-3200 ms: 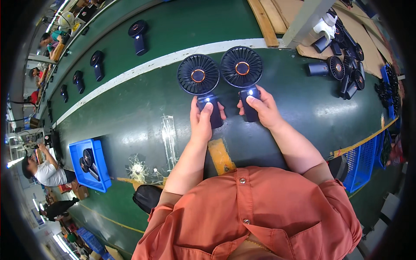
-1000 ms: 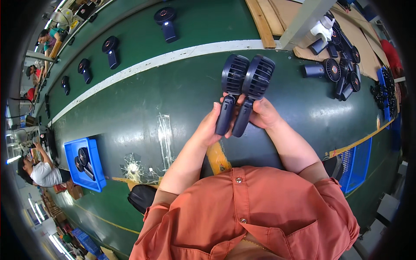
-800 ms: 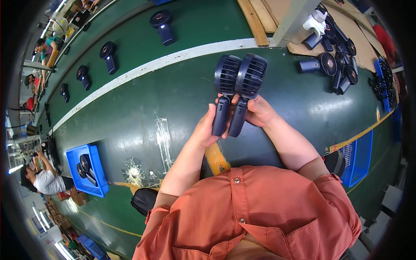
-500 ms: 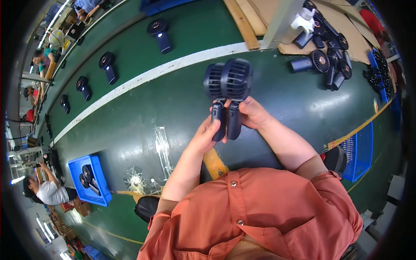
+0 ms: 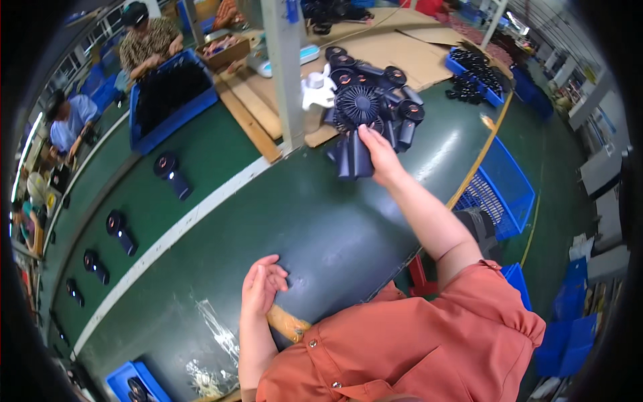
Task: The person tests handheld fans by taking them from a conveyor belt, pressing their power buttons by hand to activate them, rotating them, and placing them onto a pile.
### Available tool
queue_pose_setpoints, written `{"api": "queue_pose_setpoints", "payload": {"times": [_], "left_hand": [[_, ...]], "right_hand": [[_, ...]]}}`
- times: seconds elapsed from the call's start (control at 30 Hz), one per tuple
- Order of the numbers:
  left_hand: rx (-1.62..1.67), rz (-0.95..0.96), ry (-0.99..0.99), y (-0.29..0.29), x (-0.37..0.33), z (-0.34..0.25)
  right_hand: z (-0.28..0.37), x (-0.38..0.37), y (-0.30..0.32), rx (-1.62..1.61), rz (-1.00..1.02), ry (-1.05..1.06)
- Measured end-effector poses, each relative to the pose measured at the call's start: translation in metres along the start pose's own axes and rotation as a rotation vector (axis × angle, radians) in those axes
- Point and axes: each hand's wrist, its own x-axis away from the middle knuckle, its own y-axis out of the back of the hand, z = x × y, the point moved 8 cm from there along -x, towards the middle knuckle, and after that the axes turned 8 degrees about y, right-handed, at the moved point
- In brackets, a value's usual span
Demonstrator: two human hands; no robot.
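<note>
My right hand [image 5: 376, 153] is stretched out to the far right and grips two black handheld fans [image 5: 355, 127] together by their handles, heads up. They hang right next to a pile of several more black fans [image 5: 385, 90] lying on cardboard. My left hand [image 5: 262, 284] hovers low over the green belt [image 5: 321, 228] near my body, fingers loosely curled and apart, holding nothing.
Single black fans [image 5: 171, 173] [image 5: 120, 230] lie spaced along the far lane beyond a white stripe [image 5: 174, 231]. A grey post [image 5: 287, 67] stands by the pile. Blue crates [image 5: 499, 187] [image 5: 167, 97] sit right and far left. Other people [image 5: 151, 37] work at the back.
My right hand has carried both fans away to the right, up to the pile. My left hand has let go and dropped back toward my body. My head has turned right.
</note>
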Motion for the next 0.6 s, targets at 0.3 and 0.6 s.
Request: {"api": "queue_pose_setpoints", "payload": {"times": [0.3, 0.6], "left_hand": [[0.016, -0.028, -0.007, -0.003, -0.007, -0.002], [-0.182, -0.415, -0.062, 0.017, 0.02, -0.034]], "right_hand": [[0.086, -0.089, 0.068, 1.052, -0.153, 0.457], [0.036, -0.01, -0.138, 0.748, 0.694, 0.693]]}}
